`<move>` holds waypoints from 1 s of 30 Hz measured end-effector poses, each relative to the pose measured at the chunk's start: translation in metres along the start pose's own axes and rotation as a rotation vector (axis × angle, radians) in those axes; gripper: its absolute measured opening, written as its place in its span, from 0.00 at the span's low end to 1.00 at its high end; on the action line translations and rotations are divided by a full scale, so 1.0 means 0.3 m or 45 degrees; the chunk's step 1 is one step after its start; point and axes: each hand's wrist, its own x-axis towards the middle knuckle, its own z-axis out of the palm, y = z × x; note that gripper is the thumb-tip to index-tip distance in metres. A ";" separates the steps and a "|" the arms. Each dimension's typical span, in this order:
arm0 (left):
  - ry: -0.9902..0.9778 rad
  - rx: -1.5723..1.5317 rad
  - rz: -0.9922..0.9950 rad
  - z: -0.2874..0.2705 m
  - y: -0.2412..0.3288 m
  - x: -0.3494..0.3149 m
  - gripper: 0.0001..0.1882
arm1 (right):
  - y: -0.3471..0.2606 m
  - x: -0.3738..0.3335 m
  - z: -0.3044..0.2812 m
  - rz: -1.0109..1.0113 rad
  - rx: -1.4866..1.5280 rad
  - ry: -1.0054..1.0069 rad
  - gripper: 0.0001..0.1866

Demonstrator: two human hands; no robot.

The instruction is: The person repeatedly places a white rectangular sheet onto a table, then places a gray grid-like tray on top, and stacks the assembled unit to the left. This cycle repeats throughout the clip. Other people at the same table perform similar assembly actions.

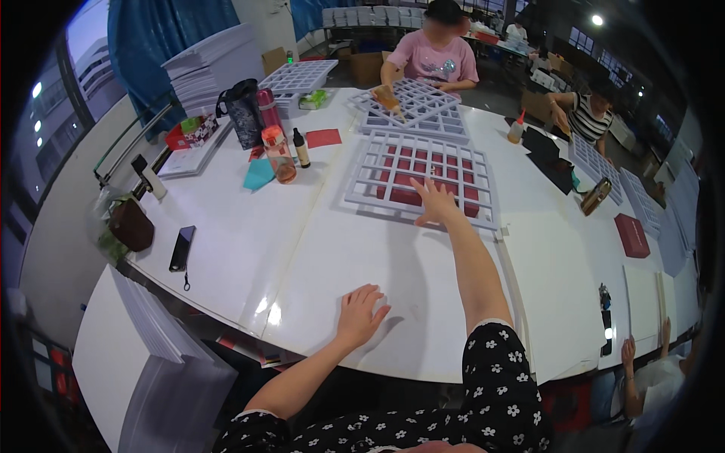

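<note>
My right arm is stretched forward over the white table (332, 257). My right hand (436, 202) is over the near side of a pale grey grid frame (362, 171), its fingers spread; I cannot tell whether they touch the bars. Dark red boxes (472, 205) show through the grid's openings. Close to me, my left hand (361, 315) hovers over or rests on the bare tabletop, fingers apart and holding nothing.
Across the table, a person in a pink shirt (432, 57) holds a glue bottle (387, 100) over another grid (430, 106). To the left stand an orange-capped water bottle (279, 157), a dark dropper bottle (301, 151) and a phone (182, 249). A red box (631, 235) lies far right.
</note>
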 end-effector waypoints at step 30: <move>-0.402 -0.528 0.769 -0.028 0.287 -0.482 0.11 | -0.401 -1.098 0.097 -0.619 0.001 -0.024 0.61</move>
